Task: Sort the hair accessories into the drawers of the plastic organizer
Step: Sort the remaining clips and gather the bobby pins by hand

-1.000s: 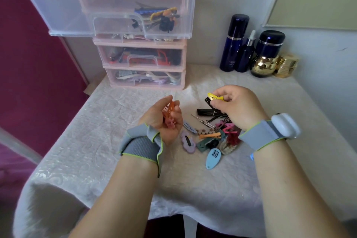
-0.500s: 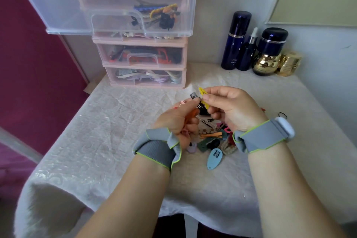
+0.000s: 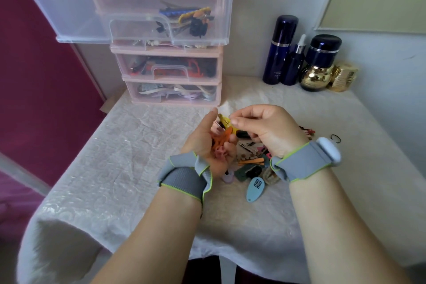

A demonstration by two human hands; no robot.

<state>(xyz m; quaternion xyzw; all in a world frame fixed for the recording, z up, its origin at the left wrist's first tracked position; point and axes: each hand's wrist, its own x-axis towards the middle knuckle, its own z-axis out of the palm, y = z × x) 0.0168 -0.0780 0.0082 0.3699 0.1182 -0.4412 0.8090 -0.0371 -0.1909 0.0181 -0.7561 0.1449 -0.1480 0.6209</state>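
Right hand (image 3: 265,129) pinches a yellow clip (image 3: 227,122), passing it to the left hand (image 3: 211,143) clutching orange clips (image 3: 222,142); next, the open drawer (image 3: 143,16)

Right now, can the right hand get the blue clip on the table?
Probably not yet: the right hand is pinching a yellow clip. The blue clip lies uncovered just below it.

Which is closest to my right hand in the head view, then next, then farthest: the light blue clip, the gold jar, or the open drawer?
From the right hand:
1. Light blue clip, just below it on the table.
2. Gold jar, at the back right by the wall.
3. Open drawer, up at the back left.
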